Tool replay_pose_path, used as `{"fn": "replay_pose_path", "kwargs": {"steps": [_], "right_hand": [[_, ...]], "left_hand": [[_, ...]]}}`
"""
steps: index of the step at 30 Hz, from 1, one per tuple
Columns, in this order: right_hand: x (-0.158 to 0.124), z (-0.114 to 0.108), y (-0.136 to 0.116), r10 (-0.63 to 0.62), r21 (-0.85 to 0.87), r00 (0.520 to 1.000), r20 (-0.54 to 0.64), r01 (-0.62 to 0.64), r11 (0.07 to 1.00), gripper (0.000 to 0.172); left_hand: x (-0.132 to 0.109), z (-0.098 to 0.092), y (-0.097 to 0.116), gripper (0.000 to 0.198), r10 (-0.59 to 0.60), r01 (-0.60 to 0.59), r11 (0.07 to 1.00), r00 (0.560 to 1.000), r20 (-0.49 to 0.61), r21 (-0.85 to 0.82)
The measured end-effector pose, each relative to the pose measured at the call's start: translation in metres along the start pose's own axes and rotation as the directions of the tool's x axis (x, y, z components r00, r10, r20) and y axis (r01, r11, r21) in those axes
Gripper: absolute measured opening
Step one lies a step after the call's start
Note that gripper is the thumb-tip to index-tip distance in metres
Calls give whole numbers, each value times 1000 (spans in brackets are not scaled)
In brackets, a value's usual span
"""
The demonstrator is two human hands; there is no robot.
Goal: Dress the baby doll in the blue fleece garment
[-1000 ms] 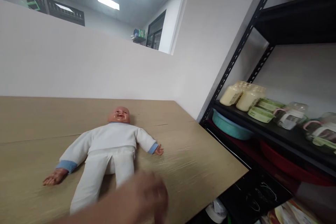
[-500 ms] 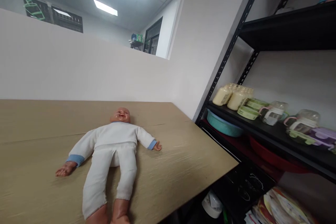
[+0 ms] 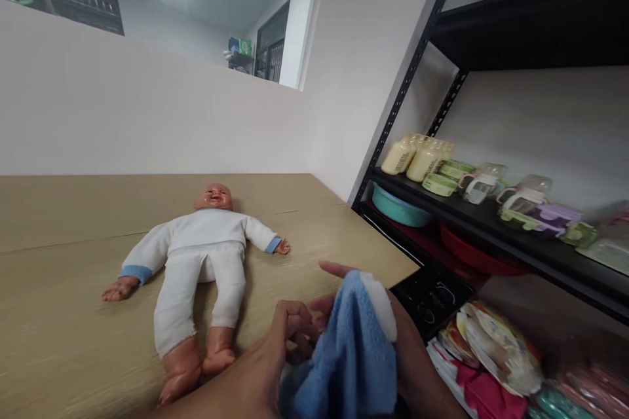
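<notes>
A blue fleece cloth (image 3: pixel 351 347) with a white patch is bunched up between my hands at the bottom of the view. My left hand (image 3: pixel 289 340) is at its left side, fingers curled inward against it. My right hand (image 3: pixel 339 275) is mostly behind the cloth; its index finger points out left, and its other visible fingers bend around the cloth's edge. To the left, a baby doll (image 3: pixel 209 232) lies on its back on the brown table (image 3: pixel 59 340), arms spread. It wears a white top with blue cuffs and white trousers, and its feet are bare.
On the right stands a black shelf rack (image 3: pixel 521 236) with cream bottles (image 3: pixel 423 160), green containers (image 3: pixel 439 183) and clear cups (image 3: pixel 484 183). A turquoise basin (image 3: pixel 400 206) and a red basin (image 3: pixel 472 252) sit lower. Packaged items (image 3: pixel 496 340) lie below. A white wall (image 3: pixel 171 118) rises behind the table.
Both hands and the blue cloth have come into view at the bottom. The camera has turned slightly right and down. The doll lies as before.
</notes>
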State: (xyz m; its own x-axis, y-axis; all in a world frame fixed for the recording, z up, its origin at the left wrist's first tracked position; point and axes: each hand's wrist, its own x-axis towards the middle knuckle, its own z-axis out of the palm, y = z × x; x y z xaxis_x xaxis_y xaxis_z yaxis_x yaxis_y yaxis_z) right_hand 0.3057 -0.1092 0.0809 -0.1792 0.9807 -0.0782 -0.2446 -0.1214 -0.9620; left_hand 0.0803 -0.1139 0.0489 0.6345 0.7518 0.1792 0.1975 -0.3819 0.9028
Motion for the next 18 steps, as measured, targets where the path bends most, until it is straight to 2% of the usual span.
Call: {"fn": "replay_pose_path", "kwargs": {"steps": [2,4,7,10,13,16,18], "right_hand": [[9,13,-15,-23,-23,998,61,24,999,55],[17,22,-26,-41,-42,993,115,47,998,51],[29,23,-38,-119,-79,987,113,128,989,51],[41,10,-43,-214,-160,975,51,220,962,57],[46,-2,-43,-258,-266,966,-1,248,931,55],[36,-3,-43,-304,-350,951,-49,269,897,49],[18,0,-45,-372,-384,925,-71,319,866,45]], "left_hand": [[1,-1,4,77,-64,64,997,998,8,40],[1,-6,3,55,-152,149,985,988,22,90],[1,-23,4,30,-209,205,972,977,30,112],[3,-49,11,37,-147,146,984,989,7,107],[5,-73,23,41,-99,103,977,995,-35,188],[5,-91,31,38,53,-25,942,996,-73,334],[3,-101,33,36,177,-111,862,980,-89,494]]}}
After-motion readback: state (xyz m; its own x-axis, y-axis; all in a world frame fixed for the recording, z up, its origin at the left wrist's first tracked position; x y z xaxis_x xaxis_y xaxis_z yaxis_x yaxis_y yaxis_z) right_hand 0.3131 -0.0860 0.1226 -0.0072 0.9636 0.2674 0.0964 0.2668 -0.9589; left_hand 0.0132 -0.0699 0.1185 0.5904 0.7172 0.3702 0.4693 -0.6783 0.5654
